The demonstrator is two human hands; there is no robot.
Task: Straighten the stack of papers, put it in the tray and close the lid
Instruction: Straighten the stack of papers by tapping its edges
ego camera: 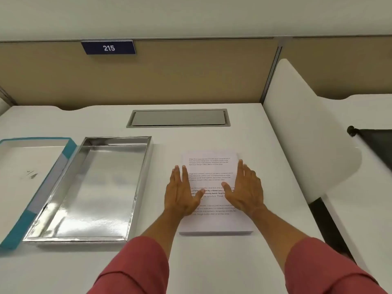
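Head view. The stack of papers [214,194] lies flat on the white desk [212,262], its near edge squared and its long sides running away from the viewer. The left hand [182,194] and right hand [244,192] flank it, palms facing inward, fingers extended and close together, thumbs spread over the top sheet; neither hand grips anything. Just left of the stack, across a narrow strip of bare desk, sits the silver tray [89,187], open and empty. The lid [27,179], with teal edges, lies inside-up beside the tray's left rim. Bare desk extends in front of the stack and behind it to a recessed cable hatch [178,118].
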